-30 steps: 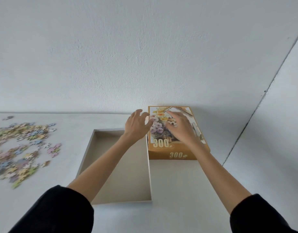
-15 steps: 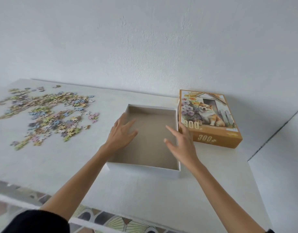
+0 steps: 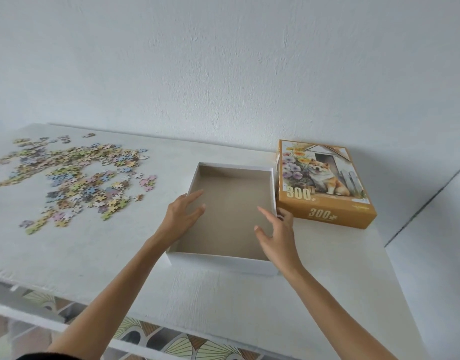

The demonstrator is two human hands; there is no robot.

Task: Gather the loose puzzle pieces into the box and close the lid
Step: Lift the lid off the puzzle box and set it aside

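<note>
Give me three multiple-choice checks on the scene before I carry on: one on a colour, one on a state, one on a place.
1. The side of the lid is:
A. blue
B. orange-brown
C. black

2. The box is:
A. open and empty
B. open and half full
C. shut under the lid

3. The loose puzzle pieces lie:
A. in the box
B. on the lid
C. on the table, left of the box

Answers:
1 B, the wall printed 300 is orange-brown.
2 A, its bare brown floor shows with nothing on it.
3 C, they are spread over the white top, apart from the box.
</note>
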